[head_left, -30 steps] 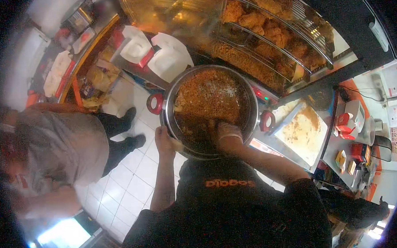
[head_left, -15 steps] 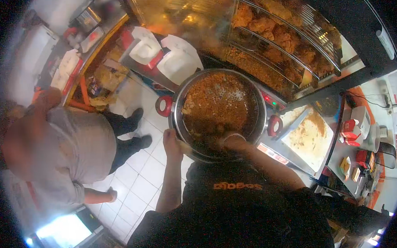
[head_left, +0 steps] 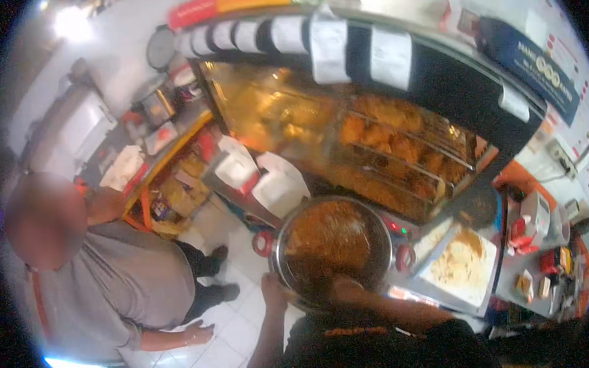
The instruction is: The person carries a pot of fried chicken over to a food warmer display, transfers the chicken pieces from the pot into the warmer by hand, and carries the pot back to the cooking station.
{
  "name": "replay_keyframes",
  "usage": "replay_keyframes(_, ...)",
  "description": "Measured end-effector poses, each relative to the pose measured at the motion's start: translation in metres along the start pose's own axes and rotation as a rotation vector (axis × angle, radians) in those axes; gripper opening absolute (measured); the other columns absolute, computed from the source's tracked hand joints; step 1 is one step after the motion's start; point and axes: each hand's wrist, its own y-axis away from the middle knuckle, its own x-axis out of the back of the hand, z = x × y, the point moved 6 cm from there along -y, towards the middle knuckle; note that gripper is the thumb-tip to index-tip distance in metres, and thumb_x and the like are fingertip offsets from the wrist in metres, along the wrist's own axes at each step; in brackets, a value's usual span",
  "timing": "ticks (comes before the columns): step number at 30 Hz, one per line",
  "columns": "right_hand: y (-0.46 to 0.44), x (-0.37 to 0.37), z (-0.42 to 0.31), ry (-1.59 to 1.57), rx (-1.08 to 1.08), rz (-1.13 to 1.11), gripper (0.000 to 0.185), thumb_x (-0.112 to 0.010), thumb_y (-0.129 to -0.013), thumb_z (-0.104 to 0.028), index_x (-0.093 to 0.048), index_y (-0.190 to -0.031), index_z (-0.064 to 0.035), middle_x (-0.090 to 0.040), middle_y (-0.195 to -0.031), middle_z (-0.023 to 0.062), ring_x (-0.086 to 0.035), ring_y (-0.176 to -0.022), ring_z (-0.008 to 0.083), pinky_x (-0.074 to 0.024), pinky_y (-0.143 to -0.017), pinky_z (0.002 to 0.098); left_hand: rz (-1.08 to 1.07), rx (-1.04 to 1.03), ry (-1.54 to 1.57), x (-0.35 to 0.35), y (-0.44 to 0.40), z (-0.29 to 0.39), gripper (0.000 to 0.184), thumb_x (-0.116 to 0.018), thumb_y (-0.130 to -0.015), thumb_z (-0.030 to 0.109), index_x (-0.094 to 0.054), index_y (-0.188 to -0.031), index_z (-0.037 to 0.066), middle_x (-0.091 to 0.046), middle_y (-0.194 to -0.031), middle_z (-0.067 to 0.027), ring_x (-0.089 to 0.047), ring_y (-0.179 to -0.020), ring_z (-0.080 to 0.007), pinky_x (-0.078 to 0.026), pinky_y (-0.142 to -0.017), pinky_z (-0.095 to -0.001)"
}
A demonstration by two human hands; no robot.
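Head view, from the left: a co-worker in a grey shirt (head_left: 147, 272) stands on the tiled floor, one arm held low, well apart from the pot. Next come white boxes (head_left: 278, 192) with raised lids, just beyond the pot's left side. The person's left hand (head_left: 273, 291) is against the near-left side of the pot, below the left red handle (head_left: 263, 243); blur hides whether its fingers are clasped round the edge.

The wide metal pot (head_left: 277, 258) sits in front of the person's body, close to the black top. It looks stiff and, with so much in it, probably heavy; the rim may be slick with grease, so the paired red handles seem the surest hold. The crumbly food (head_left: 329, 230) inside should be loose, soft and easy to scoop. It is orange-brown, grainy and paler in patches, ringed by a shiny rim.

The right hand (head_left: 345, 292) reaches over the near edge into the pot; its fingers are lost in shadow, so whether they grasp any food can't be made out. Further right are the right red handle (head_left: 405, 257) and a pale, crumb-streaked tray (head_left: 486, 277)
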Motion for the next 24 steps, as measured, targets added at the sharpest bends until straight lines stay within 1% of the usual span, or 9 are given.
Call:
replay_keyframes(1, -0.017, -0.032, 0.034, 0.089, 0.187, 0.072, 0.057, -0.047, -0.089, -0.043, -0.042, -0.133, -0.008, -0.06, -0.113, 0.019, -0.061, -0.099, 0.032, -0.0485, -0.084, 0.043, 0.007, -0.031, 0.018, -0.004, -0.003, 0.003, 0.014, -0.054, -0.091, 0.022, -0.049, -0.091, 0.01, -0.047, -0.075, -0.0003, -0.047, -0.063, -0.0111, -0.04, -0.051, -0.0279)
replay_keyframes(4, -0.045, -0.04, 0.063, -0.08, 0.205, -0.019, 0.055, -0.049, -0.088, -0.043, -0.046, -0.13, -0.0075, -0.06, -0.113, 0.0171, -0.06, -0.098, 0.0291, -0.0484, -0.083, 0.0404, 0.09, 0.022, 0.086, 0.005, 0.001, -0.012, 0.021, -0.053, -0.092, 0.028, -0.051, -0.088, 0.007, -0.055, -0.074, -0.0026, -0.051, -0.058, -0.0113, -0.043, -0.049, -0.0252)
replay_keyframes(7, -0.047, -0.041, 0.07, -0.308, 0.204, -0.107, 0.052, -0.052, -0.087, -0.043, -0.051, -0.125, -0.0068, -0.061, -0.114, 0.0143, -0.06, -0.096, 0.0246, -0.0483, -0.083, 0.0364, -0.011, -0.277, -0.296, 0.008, -0.01, -0.006, 0.022, -0.052, -0.093, 0.027, -0.051, -0.09, 0.006, -0.054, -0.072, -0.0029, -0.051, -0.054, -0.0121, -0.042, -0.046, -0.027)
replay_keyframes(9, -0.049, -0.046, 0.079, -0.362, 0.176, -0.1, 0.05, -0.054, -0.087, -0.043, -0.054, -0.121, -0.0064, -0.061, -0.114, 0.0124, -0.06, -0.095, 0.0216, -0.0482, -0.082, 0.0338, 0.074, 0.123, -0.151, -0.007, 0.007, 0.015, 0.021, -0.048, -0.092, 0.025, -0.051, -0.089, 0.004, -0.046, -0.075, -0.0028, -0.047, -0.069, -0.0137, -0.041, -0.058, -0.0294)
replay_keyframes(12, -0.062, -0.055, 0.094, -0.278, 0.123, 0.002, 0.047, -0.058, -0.086, -0.042, -0.059, -0.116, -0.0057, -0.061, -0.114, 0.0096, -0.059, -0.094, 0.0172, -0.0481, -0.081, 0.0298, 0.067, 0.111, -0.183, -0.017, 0.014, 0.035, 0.024, -0.047, -0.093, 0.026, -0.051, -0.09, 0.003, -0.047, -0.076, -0.0049, -0.047, -0.068, -0.0137, -0.041, -0.057, -0.031)
replay_keyframes(16, -0.055, -0.064, 0.076, 0.255, 0.66, 0.283, 0.049, -0.067, -0.077, -0.039, -0.06, -0.115, -0.0083, -0.061, -0.114, 0.0134, -0.06, -0.1, 0.0243, -0.0465, -0.088, 0.0344, 0.048, 0.078, -0.127, 0.0, -0.003, -0.003, 0.024, -0.046, -0.094, 0.027, -0.049, -0.089, 0.003, -0.048, -0.074, -0.0054, -0.047, -0.062, -0.0133, -0.041, -0.053, -0.03)
replay_keyframes(19, 0.004, 0.008, -0.011, -0.032, -0.072, 0.182, 0.042, -0.06, -0.08, -0.032, -0.059, -0.116, -0.0103, -0.057, -0.12, 0.0155, -0.056, -0.109, 0.0286, -0.0422, -0.095, 0.0388, 0.015, 0.081, -0.076, -0.019, 0.015, 0.038, 0.024, -0.047, -0.093, 0.027, -0.049, -0.089, 0.004, -0.048, -0.07, -0.0052, -0.045, -0.054, -0.0135, -0.04, -0.045, -0.0289)
replay_keyframes(21, -0.028, -0.031, 0.025, 0.069, 0.006, 0.314, 0.041, -0.059, -0.08, -0.031, -0.059, -0.116, -0.01, -0.058, -0.118, 0.0165, -0.057, -0.106, 0.0311, -0.0436, -0.094, 0.0407, 0.013, 0.135, 0.023, -0.03, 0.026, 0.056, 0.024, -0.048, -0.093, 0.028, -0.048, -0.089, 0.004, -0.047, -0.068, -0.0049, -0.046, -0.05, -0.0142, -0.039, -0.04, -0.028)
replay_keyframes(24, -0.074, -0.079, 0.078, 0.264, 0.272, 0.551, 0.04, -0.057, -0.081, -0.03, -0.059, -0.115, -0.0095, -0.06, -0.114, 0.0179, -0.058, -0.102, 0.035, -0.0457, -0.091, 0.0436, -0.023, 0.088, -0.022, -0.01, 0.006, 0.021, 0.028, -0.048, -0.094, 0.031, -0.047, -0.09, 0.004, -0.049, -0.069, -0.0058, -0.05, -0.052, -0.0144, -0.041, -0.043, -0.0281)
